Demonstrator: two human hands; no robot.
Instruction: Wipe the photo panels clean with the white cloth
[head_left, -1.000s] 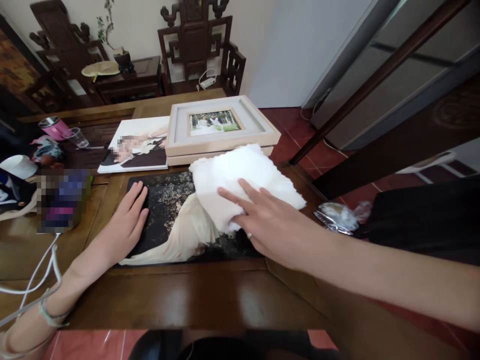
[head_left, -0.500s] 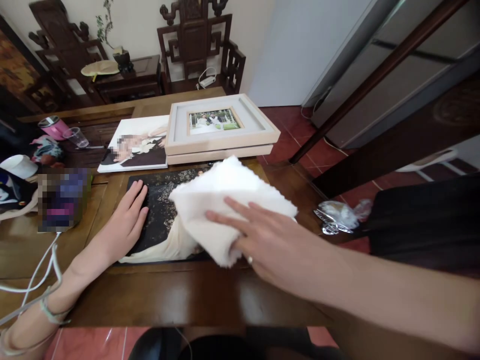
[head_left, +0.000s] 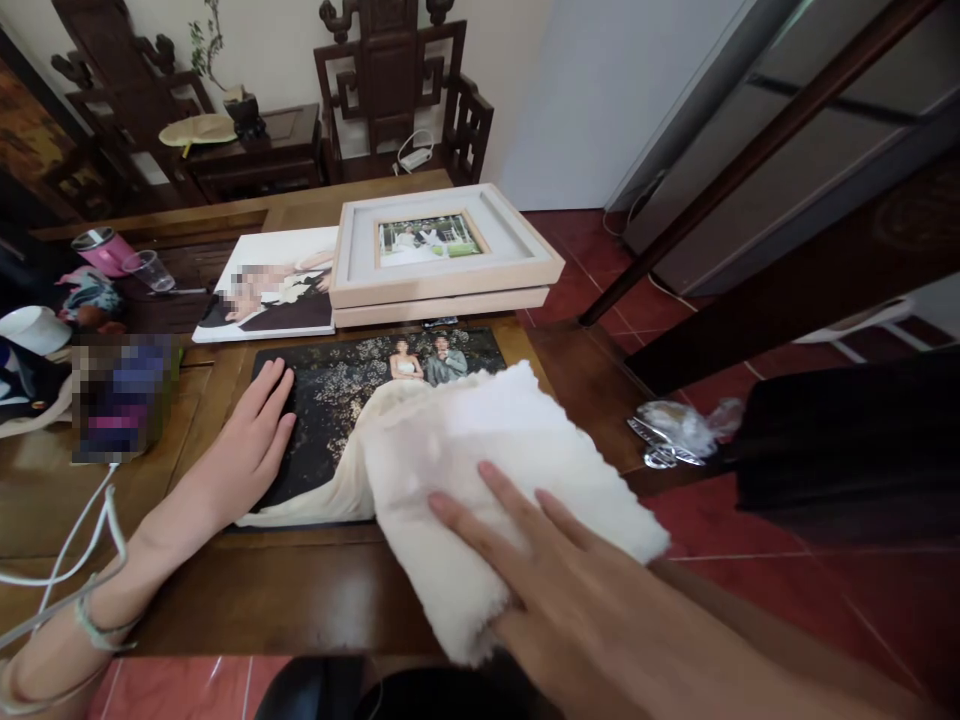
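A dark unframed photo print [head_left: 337,400] of a couple lies flat on the wooden table [head_left: 315,590]. My left hand [head_left: 251,450] rests flat on the print's left edge, fingers apart, holding it down. My right hand [head_left: 570,600] presses flat on a white fluffy cloth [head_left: 480,470], which covers the print's near right corner and hangs past the table's front edge.
Behind the print sit two stacked light wooden frames [head_left: 442,255] and another photo print [head_left: 270,290]. A pink cup [head_left: 101,250], a clear plastic cup [head_left: 150,270], bags and white cables [head_left: 82,560] crowd the left side. Crumpled plastic [head_left: 675,430] lies at right. Dark carved chairs stand beyond.
My right hand dragged the cloth from the print's far right corner toward me, uncovering the couple in the picture. The left hand stayed put.
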